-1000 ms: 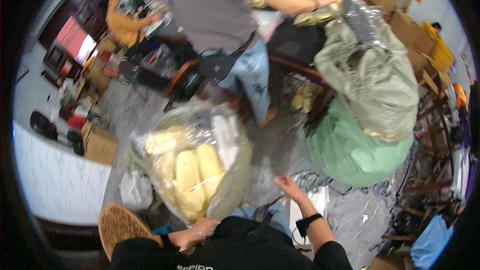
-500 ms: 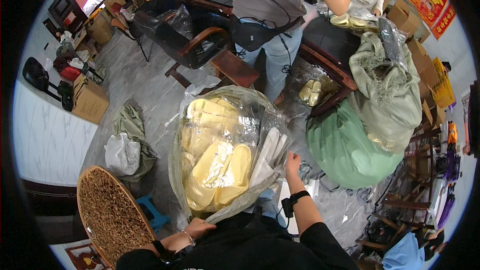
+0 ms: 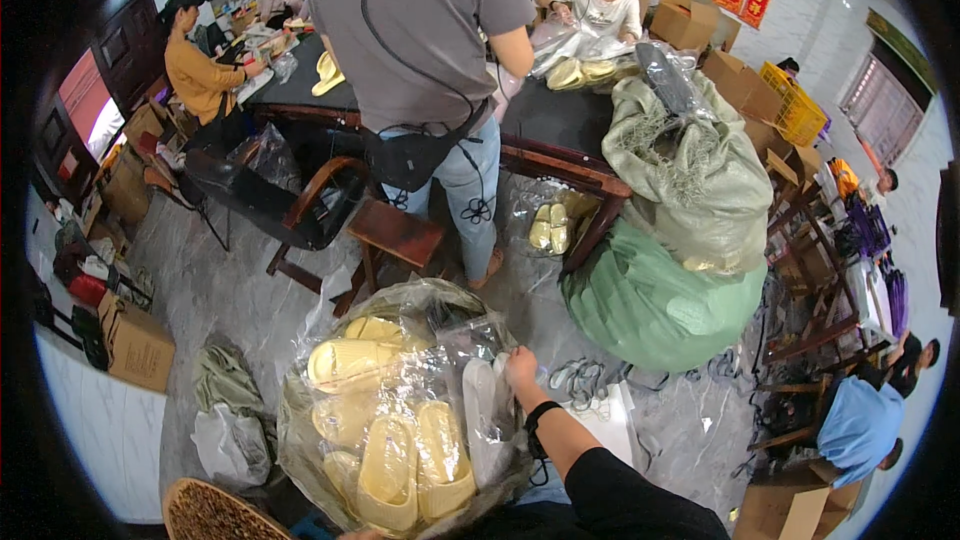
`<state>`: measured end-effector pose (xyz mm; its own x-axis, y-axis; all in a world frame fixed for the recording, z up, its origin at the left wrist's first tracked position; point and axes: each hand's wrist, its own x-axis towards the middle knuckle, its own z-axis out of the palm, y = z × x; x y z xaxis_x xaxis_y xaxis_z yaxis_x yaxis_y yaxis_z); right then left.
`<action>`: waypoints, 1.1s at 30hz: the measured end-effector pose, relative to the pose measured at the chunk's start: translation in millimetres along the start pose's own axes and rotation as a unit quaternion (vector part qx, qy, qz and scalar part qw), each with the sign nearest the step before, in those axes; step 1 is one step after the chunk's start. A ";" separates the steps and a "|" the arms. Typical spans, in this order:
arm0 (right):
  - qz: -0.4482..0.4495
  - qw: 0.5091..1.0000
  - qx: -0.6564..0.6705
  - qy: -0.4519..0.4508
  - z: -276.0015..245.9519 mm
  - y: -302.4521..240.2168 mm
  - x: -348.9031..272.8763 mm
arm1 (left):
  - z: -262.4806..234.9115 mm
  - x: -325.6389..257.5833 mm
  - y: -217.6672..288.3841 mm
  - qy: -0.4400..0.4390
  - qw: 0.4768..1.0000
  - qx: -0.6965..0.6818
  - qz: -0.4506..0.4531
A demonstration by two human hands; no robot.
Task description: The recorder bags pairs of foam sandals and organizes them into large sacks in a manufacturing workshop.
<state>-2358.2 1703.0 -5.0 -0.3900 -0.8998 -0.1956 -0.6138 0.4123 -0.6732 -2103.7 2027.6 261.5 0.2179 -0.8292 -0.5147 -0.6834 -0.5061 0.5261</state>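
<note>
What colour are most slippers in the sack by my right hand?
The slippers are mostly pale yellow, clearest in the head view.

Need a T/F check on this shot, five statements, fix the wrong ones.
1. The right grip is at the right side of the open sack. True.
2. The large slippers at the front of that sack are red. False: they are yellow.
3. The green sack sits on the black tabletop. False: it is on the floor.
4. The person in the grey shirt wears a black waist bag. True.
5. The band on the right wrist is white. False: it is black.
</note>
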 end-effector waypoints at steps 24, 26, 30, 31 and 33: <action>0.268 0.916 0.221 -0.202 -91.2 64.7 -50.3 | -20.0 137.9 -29.0 0.208 0.877 -0.328 -0.281; 0.282 0.882 0.301 -0.230 -110.9 69.5 -51.0 | 2.2 99.1 -6.4 0.218 0.842 -0.451 -0.202; 0.235 0.891 0.296 -0.251 -189.0 54.7 -58.6 | 28.0 72.9 20.8 0.260 0.848 -0.430 -0.168; 0.229 0.877 0.351 -0.233 -204.1 62.1 -55.2 | 33.5 67.1 34.4 0.251 0.859 -0.416 -0.163; 0.262 0.834 0.437 -0.210 -214.5 107.5 -37.3 | 45.4 61.3 72.5 0.236 0.874 -0.395 -0.156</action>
<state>-2556.8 1811.5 82.9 -0.0597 -0.6752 -0.7352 0.3729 0.6681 -0.6438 -2171.5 1950.8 237.3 0.6987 -0.5318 -0.4786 0.1155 -0.5763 0.8090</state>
